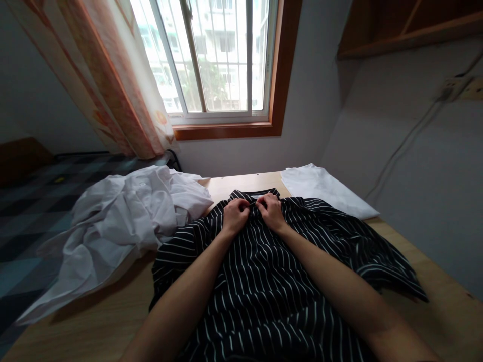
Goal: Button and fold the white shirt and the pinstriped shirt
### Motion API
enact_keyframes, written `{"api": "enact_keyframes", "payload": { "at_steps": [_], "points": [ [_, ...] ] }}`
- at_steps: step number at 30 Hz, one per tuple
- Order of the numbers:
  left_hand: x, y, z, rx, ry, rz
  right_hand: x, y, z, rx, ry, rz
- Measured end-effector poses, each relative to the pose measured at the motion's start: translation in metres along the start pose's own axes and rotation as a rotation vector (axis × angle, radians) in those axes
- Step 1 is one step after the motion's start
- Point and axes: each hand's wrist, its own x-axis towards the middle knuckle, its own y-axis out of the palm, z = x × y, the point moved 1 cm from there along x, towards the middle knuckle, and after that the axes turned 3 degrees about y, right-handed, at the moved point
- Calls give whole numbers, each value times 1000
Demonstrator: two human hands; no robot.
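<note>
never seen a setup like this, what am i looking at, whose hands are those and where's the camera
No machine here: these are one person's own bare hands. There is a single picture, taken by a camera worn on the person's head and looking forward and down, so the forearms reach in from the bottom.

The left hand and right hand both seem to pinch a black-and-white striped shirt near its collar. It lies spread on a wooden table. To its left is a rumpled white garment; to its right, a flatter white cloth. Beyond are a window and a curtain.
</note>
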Motion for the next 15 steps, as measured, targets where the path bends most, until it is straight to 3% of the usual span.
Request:
{"api": "enact_keyframes", "payload": {
  "at_steps": [6, 15],
  "points": [
    [0, -3, -6, -88, 8, -92, -3, -1, 3, -2, -43, -40],
    [2, 5, 3, -263, -51, -20, -4, -2, 6, -23, -48, -39]
  ]
}}
